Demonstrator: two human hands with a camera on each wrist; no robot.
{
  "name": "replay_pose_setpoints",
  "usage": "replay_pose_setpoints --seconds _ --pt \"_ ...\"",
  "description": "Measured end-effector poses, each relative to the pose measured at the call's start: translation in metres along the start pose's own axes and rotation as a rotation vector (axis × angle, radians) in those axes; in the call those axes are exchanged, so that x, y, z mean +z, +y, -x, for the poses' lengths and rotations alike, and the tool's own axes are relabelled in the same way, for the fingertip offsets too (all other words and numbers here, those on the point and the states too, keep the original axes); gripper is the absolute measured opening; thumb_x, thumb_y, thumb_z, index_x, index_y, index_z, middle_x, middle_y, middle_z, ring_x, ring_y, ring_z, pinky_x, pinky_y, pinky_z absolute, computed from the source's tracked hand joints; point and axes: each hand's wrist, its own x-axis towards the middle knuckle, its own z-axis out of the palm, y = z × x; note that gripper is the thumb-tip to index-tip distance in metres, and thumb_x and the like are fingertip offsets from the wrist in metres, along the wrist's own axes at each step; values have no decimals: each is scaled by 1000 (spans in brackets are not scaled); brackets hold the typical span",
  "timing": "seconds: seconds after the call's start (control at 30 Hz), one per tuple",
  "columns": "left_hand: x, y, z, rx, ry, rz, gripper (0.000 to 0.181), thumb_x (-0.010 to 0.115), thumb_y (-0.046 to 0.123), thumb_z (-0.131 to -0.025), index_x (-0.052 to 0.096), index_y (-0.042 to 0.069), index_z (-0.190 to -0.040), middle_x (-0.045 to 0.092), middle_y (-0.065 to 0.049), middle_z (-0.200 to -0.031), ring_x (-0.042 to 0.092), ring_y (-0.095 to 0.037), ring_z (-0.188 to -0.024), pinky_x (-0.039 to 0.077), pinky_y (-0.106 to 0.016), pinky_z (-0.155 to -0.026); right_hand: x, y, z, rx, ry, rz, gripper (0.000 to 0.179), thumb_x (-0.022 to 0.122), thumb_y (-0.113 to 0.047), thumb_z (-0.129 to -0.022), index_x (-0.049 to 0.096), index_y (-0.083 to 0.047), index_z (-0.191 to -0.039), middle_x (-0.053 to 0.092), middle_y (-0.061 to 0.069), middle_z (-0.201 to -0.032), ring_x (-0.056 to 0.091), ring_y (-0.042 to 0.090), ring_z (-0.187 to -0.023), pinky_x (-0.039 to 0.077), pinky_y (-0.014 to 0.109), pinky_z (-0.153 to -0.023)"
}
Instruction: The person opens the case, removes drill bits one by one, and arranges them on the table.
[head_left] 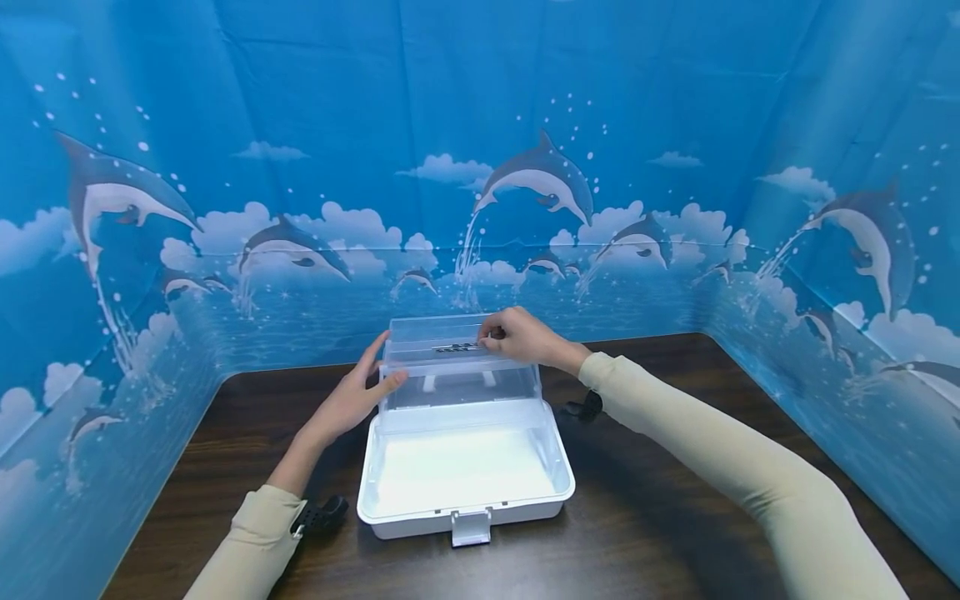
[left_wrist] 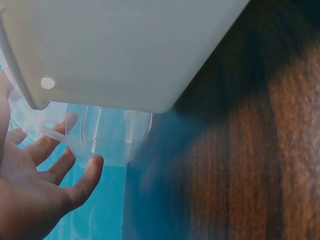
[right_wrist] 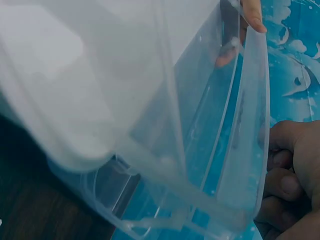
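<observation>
A white plastic box stands with its clear lid and trays raised at the back. My left hand is at the left end of the clear trays, thumb and fingers spread and fairly straight against them. In the left wrist view, the left hand's fingers are loosely bent beside the clear plastic. With curled fingers my right hand pinches a thin, dark, spiral-patterned drill bit over the upper tray. From the right wrist view, that hand is behind the tray wall, its fingertips partly hidden.
The box's white main compartment faces up, and a clear latch hangs at its front. Beneath is a dark wooden table. A blue dolphin-print curtain surrounds the back and sides. Dark straps are on the wrists.
</observation>
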Motion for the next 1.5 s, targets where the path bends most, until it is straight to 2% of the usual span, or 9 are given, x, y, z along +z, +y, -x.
replay_pose_setpoints --seconds 0.2,0.4,0.67,0.87,1.0,1.17,1.4,1.5 --pt "-2 -1 -3 -8 -7 -6 90 58 58 -100 -1 36 -165 9 -15 -168 17 -42 -151 29 -76 -102 -13 9 8 13 39 -3 17 62 -13 -104 76 -5 -108 61 10 -69 41 17 -54 34 32 -55" --pt "-4 0 -4 -5 -2 -11 89 58 58 -100 -1 40 -164 9 -14 -168 18 -42 -150 30 -76 -102 -31 24 27 27 104 -28 17 62 -15 -105 74 -3 -109 59 10 -73 39 19 -55 35 36 -57" --pt "-4 -2 -4 -11 -16 -9 85 57 59 -100 -1 48 -161 9 -14 -168 17 -41 -151 29 -76 -103 -53 49 66 149 225 -18 13 62 -19 -105 74 -12 -106 60 4 -79 48 23 -65 40 40 -61" --pt "-7 -3 -6 -6 -12 -8 87 57 59 -100 -2 45 -162 9 -14 -168 17 -42 -151 30 -77 -102 -63 77 89 198 273 23 14 62 -21 -105 74 -13 -106 61 3 -82 50 24 -68 41 39 -59" --pt "-8 -4 -6 -7 -10 -13 87 57 59 -100 -2 43 -163 10 -16 -168 17 -42 -150 30 -77 -101 -60 95 102 229 263 32 13 63 -19 -104 75 -13 -105 62 6 -82 50 24 -65 41 38 -57" --pt "-7 -3 -6 -15 -10 -15 86 56 59 -100 -3 48 -161 10 -17 -168 17 -42 -150 30 -76 -102 -47 123 116 238 228 25 11 64 -15 -103 75 -11 -104 63 8 -83 50 22 -65 41 36 -57" --pt "-5 -2 -7 -4 -19 0 89 57 58 -100 -1 38 -164 10 -16 -168 17 -42 -151 30 -76 -102 -23 158 129 268 162 27 10 66 -9 -101 74 -3 -103 69 8 -92 57 20 -75 47 38 -67" --pt "-5 -4 -10 0 -12 4 89 57 57 -101 -1 37 -165 8 -14 -168 17 -42 -151 30 -76 -102 -18 172 125 284 139 30 10 66 -8 -101 74 -2 -103 68 5 -91 57 21 -77 48 39 -69"
